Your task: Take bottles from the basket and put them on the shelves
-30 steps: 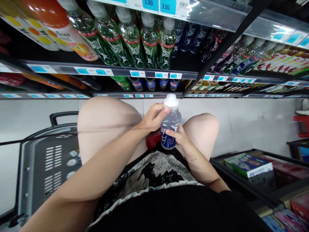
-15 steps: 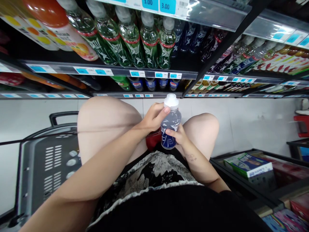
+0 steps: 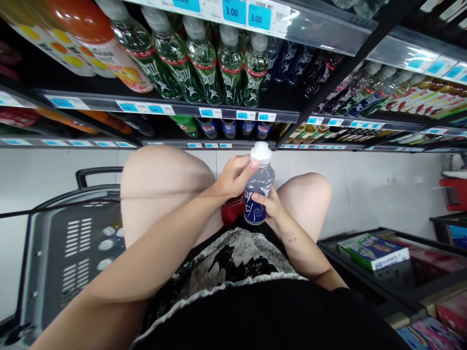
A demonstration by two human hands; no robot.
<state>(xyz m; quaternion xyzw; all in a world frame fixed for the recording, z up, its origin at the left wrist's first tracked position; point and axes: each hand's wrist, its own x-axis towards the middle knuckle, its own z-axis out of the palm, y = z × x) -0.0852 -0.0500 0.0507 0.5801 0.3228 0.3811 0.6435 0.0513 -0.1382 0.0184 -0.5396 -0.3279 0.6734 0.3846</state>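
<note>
A drink bottle (image 3: 254, 211) with a white cap (image 3: 260, 152) and a dark blue label is held upright between my knees. My left hand (image 3: 237, 176) closes on its neck just below the cap, the thumb along the near side and the other fingers partly hidden behind. Lower down, my right hand (image 3: 270, 203) wraps the bottle's right side with its thumb across the label. In front, green-labelled bottles (image 3: 230, 73) with pale caps line a shelf, and dark blue bottles (image 3: 290, 58) stand to their right.
At left on the floor is a grey shopping basket (image 3: 47, 272) with several white-capped bottles (image 3: 105, 245) inside. Shelf edges (image 3: 182, 108) carry price tags. To the right, a low black rack (image 3: 365, 287) holds a green-and-white box (image 3: 374, 253).
My view has shifted slightly, so the upper shelf bottles appear a little lower and further right. Both hands keep the same hold on the bottle.
</note>
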